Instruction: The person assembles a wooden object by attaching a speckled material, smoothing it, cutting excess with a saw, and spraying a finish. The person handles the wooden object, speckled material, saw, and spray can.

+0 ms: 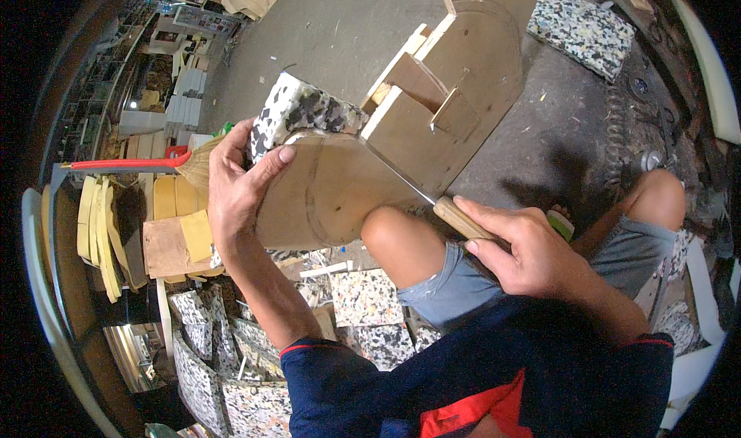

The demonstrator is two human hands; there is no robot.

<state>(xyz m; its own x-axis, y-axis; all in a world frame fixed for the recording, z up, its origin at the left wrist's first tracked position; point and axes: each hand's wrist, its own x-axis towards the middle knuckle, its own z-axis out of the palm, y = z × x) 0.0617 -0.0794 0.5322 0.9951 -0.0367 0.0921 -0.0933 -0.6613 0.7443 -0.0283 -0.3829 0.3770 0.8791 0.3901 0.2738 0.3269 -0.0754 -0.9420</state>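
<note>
A black-and-white speckled foam block (pixel 305 106) rests at the edge of a curved plywood panel (pixel 324 199). My left hand (pixel 239 168) grips the block's left end, thumb on the near side and fingers behind it, partly hidden. In my right hand (pixel 521 245) is a wooden-handled knife (pixel 461 218) with a long thin blade. The blade points up and left across the panel, its tip close to the block's right end; whether it touches the foam I cannot tell. Short wooden pieces (pixel 417 79) form a stepped recess on the panel, right of the block.
Another speckled foam slab (pixel 583 30) lies on the floor at the far right, above a coiled hose (pixel 615 129). A red-handled broom (pixel 131 163) and yellow foam pieces (pixel 100 229) are at left. Speckled foam offcuts (pixel 367 297) lie near my legs.
</note>
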